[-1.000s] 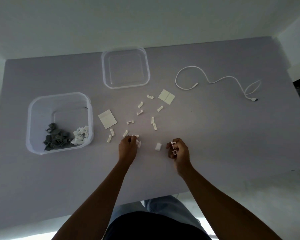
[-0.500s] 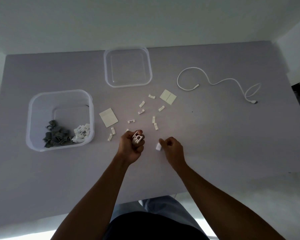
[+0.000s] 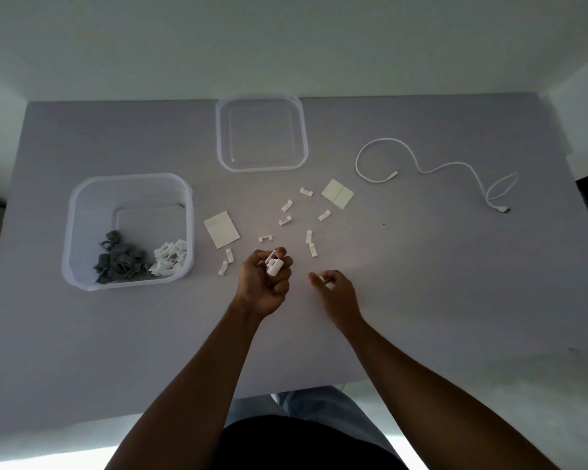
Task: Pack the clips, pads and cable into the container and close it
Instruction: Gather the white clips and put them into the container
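**Clip pickup, mid-pack**

Grey table (image 3: 421,300), dim room. Left hand (image 3: 263,283) curled round a few white clips (image 3: 274,266). Right hand (image 3: 335,290) pinching one more off the table. Loose clips (image 3: 287,220) scattered centre, two pads (image 3: 221,228) among them, cable (image 3: 418,161) far right. Container (image 3: 129,228) left, part filled; lid (image 3: 262,134) behind. Clips likely light, stiff and slippery: pinch the flat sides. Cable floppy: coil first.

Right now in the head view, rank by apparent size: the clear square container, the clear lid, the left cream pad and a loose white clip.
1. Clear square container, though nearer the camera than the lid
2. Clear lid
3. Left cream pad
4. Loose white clip
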Demonstrator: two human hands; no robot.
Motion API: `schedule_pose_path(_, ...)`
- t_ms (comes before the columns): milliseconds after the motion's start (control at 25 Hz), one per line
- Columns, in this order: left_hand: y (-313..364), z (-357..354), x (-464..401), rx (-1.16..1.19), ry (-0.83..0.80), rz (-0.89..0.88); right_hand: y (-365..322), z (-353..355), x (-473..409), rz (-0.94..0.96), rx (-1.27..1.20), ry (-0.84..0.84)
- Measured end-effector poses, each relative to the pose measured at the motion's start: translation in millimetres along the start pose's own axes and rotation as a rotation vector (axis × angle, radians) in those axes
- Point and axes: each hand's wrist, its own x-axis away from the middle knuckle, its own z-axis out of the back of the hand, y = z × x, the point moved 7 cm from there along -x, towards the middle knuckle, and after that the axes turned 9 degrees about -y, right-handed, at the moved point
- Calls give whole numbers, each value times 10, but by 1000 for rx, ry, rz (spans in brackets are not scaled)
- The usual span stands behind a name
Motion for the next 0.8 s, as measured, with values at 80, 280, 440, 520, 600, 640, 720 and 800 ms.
schedule_pose_path(80, 72, -21, 58, 27, -12, -21, -97, -112, 48, -117, -443, -141)
schedule_pose_path(280, 416, -79, 283, 23, -72, -89, -695, -433, 161, -114, -896, -333)
schedule_pose_path(440, 878, -99, 573, -13, -92, -188, -1193, -825, 164, -67, -912, -417)
schedule_pose_path(520, 1148, -77, 734, -6, -110, -227, -1418, -1062, 158, -58, -890, -452)
schedule_pose_path(600, 1424, -23, 887, 14, -123, -246, -1615, -1280, 147, -54, -862, -459)
schedule_pose_path(640, 1563, 16, 968, 29, -128, -253, -1712, -1395, 143, -49, -839, -462)
schedule_pose_path(720, 1858, 110, 1144, 35, -98, -274, -1906, -1660, 132, -39, -775, -470)
schedule_pose_path(800, 2146, 249, 1279, -70, 38, -279, -2060, -1906, 98, -29, -639, -442)
